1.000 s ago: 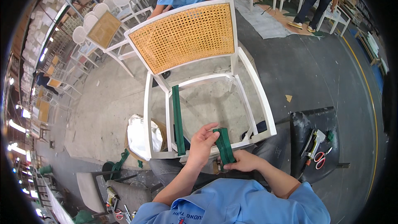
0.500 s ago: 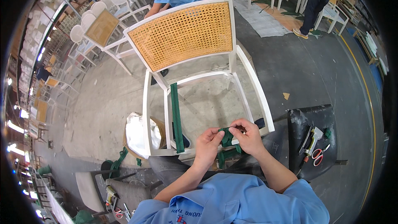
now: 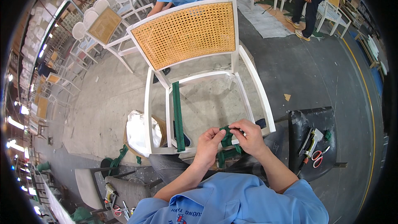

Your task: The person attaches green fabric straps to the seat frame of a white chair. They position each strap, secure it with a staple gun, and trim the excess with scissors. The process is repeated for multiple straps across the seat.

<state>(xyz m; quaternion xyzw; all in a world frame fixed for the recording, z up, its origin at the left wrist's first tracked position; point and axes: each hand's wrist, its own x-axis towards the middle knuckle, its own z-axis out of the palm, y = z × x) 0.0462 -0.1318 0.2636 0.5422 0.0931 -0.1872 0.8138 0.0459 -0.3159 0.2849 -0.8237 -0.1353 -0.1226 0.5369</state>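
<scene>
A white chair frame (image 3: 257, 87) with a woven cane back (image 3: 188, 33) stands in front of me, its seat open. One green webbing strap (image 3: 178, 116) runs front to back across the seat opening. Both my hands meet at the chair's front rail, pinching a second green webbing strap (image 3: 226, 139). My left hand (image 3: 208, 146) grips its near part and my right hand (image 3: 245, 136) holds the top of it. More of that strap hangs down below my hands.
A black stool (image 3: 319, 141) at my right carries a staple gun (image 3: 311, 140) and red-handled scissors (image 3: 317, 157). A white bag (image 3: 141, 130) lies by the chair's left leg. Other chairs stand at the far left, and two people work at the back.
My right hand rose from below the front rail and joined my left hand on the green strap. The strap, earlier held out flat, is now bunched between both hands.
</scene>
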